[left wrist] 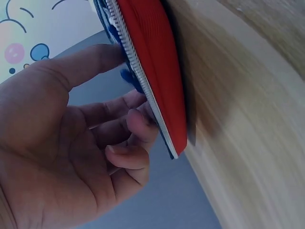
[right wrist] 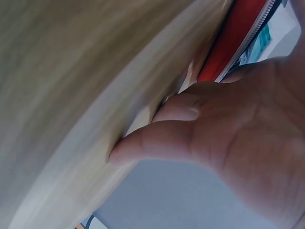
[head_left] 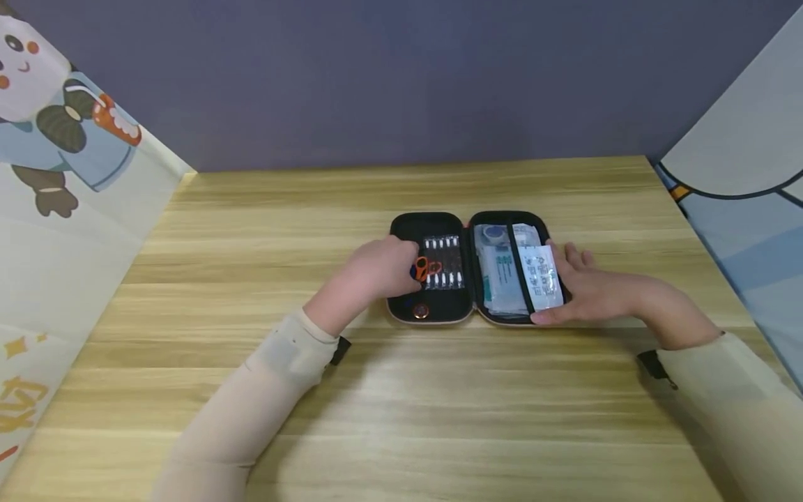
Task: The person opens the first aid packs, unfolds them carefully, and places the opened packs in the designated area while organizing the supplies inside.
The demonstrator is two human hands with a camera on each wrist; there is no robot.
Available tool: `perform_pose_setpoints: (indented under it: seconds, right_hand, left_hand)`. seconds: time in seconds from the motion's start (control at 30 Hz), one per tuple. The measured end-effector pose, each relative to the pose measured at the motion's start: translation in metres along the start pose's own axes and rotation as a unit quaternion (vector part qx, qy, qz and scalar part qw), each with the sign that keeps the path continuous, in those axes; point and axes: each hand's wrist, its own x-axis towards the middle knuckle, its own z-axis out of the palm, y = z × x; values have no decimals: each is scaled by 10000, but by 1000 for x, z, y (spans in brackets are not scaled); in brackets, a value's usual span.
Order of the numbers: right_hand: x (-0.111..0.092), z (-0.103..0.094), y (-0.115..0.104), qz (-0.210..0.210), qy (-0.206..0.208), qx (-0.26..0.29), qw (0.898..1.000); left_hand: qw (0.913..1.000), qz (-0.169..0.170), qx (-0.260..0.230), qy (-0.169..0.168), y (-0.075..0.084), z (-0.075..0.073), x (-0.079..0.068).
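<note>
A small zip case [head_left: 433,314], black inside and red outside, lies opened flat on the table. My left hand [head_left: 392,265] reaches over its left edge, with fingertips beside orange-handled scissors [head_left: 422,269]. In the left wrist view the thumb and fingers bend over the zip rim around a blue piece [left wrist: 131,78]; their tips are partly hidden, so a grip cannot be made out. My right hand [head_left: 590,289] rests with spread fingers against the case's right edge. In the right wrist view some fingers [right wrist: 152,143] touch the tabletop beside the red shell [right wrist: 233,40].
Several white-tipped swabs [head_left: 442,280] in clear wrap and a round copper-coloured item [head_left: 420,311] lie in the left half. A strap holds clear packets [head_left: 505,279] and a white printed sachet [head_left: 542,275] in the right half. Walls bound the wooden table [head_left: 282,209].
</note>
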Motion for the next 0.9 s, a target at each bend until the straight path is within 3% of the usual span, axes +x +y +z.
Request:
perform_pose_setpoints:
  seconds: [0.17, 0.47, 0.6, 0.73, 0.9]
  right_hand:
    - [0, 0, -1, -3, -30, 83, 10000]
    - [2, 4, 1, 42, 24, -7, 10000]
    - [3, 4, 1, 53, 11, 14, 10000]
    - [3, 3, 1, 49, -17, 24, 10000]
    - [4, 3, 2, -54, -50, 70, 9999]
  left_hand:
    - [9999, -80, 92, 123, 4, 6, 3]
    - [9978, -162, 38, 643, 2, 15, 6]
    - [9986, 108, -175, 490, 0, 14, 6]
    - [9979, 520, -378, 69, 1, 10, 0]
    - [9934, 1110, -162, -229, 0, 8, -8]
